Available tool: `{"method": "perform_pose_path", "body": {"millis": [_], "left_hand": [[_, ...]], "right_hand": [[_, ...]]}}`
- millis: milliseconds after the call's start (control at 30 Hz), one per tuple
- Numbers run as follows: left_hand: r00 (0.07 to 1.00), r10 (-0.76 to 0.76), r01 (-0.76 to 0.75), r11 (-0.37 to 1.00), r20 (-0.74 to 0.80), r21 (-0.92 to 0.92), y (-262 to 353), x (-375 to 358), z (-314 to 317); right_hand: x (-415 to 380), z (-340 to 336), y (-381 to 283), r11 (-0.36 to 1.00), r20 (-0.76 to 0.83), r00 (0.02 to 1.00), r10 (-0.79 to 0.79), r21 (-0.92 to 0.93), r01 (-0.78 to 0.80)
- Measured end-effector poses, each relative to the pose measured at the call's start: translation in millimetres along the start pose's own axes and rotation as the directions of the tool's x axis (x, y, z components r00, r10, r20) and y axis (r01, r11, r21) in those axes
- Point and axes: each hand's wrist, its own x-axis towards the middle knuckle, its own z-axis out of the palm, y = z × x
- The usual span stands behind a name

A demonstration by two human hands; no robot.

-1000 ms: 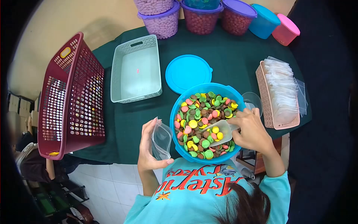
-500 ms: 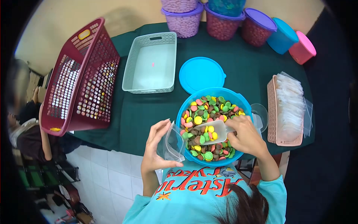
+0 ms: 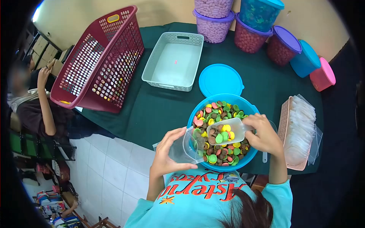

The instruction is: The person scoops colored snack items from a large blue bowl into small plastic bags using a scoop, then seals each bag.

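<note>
My left hand (image 3: 167,152) is closed around a clear plastic pouch (image 3: 180,148), its mouth spread wide and turned toward the tub. My right hand (image 3: 264,135) grips the handle of a whitish scoop (image 3: 237,125), which carries brown, green, yellow and pink shell-shaped pieces. The scoop is over a round blue tub (image 3: 255,110) full of the same mixed pieces (image 3: 230,154). Its front end lies just right of the pouch mouth, and a small gap separates them. The pouch overlaps the tub's left rim.
Behind the tub lies a blue lid (image 3: 220,80), near a pale green tray (image 3: 173,72). A maroon basket (image 3: 121,76) stands left. On the right, a pink basket (image 3: 285,121) holds stacked clear bags (image 3: 302,129). Lidded tubs (image 3: 283,47) line the wall. Another person (image 3: 42,98) is at far left.
The scoop has risen from among the pieces and now sits more level, nearer the pouch. The pouch mouth has opened wider. My view has turned, shifting the table things rightward.
</note>
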Motion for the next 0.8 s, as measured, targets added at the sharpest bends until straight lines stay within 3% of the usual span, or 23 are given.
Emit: {"method": "perform_pose_path", "body": {"millis": [200,267,300,367,500,633,800], "left_hand": [[0.999,0.043,-0.046,0.991,0.028,0.125,8.6,8.1,7.8],[0.995,0.082,-0.088,0.987,0.055,0.135,11.0,12.7,9.7],[0.991,0.114,-0.124,0.981,0.071,0.149,11.9,15.0,10.7],[0.988,0.119,-0.132,0.982,0.102,0.138,13.2,19.9,12.2],[0.973,0.173,-0.179,0.984,0.153,0.023,4.5,27.7,7.0],[0.965,0.186,-0.174,0.981,0.185,-0.080,-10.9,36.8,-2.7],[0.975,0.157,-0.087,0.919,0.155,-0.384,-34.0,42.7,-11.8]], "right_hand": [[2.6,-21.1,-35.9,0.982,-0.037,0.998,-0.042,-0.186,0.034],[3.3,-20.1,-55.2,0.908,-0.048,0.986,-0.159,-0.400,0.127],[3.5,-17.4,-66.3,0.910,-0.059,0.988,-0.145,-0.400,0.110],[3.7,-7.5,-88.1,0.787,-0.031,0.982,-0.187,-0.603,0.131],[-1.4,0.2,-104.6,0.679,-0.092,0.982,-0.166,-0.733,0.047],[-14.5,-26.9,-98.9,0.793,-0.259,0.962,-0.085,-0.603,-0.092],[-24.7,-39.2,-67.0,0.882,-0.222,0.973,0.068,-0.442,-0.162]]}}
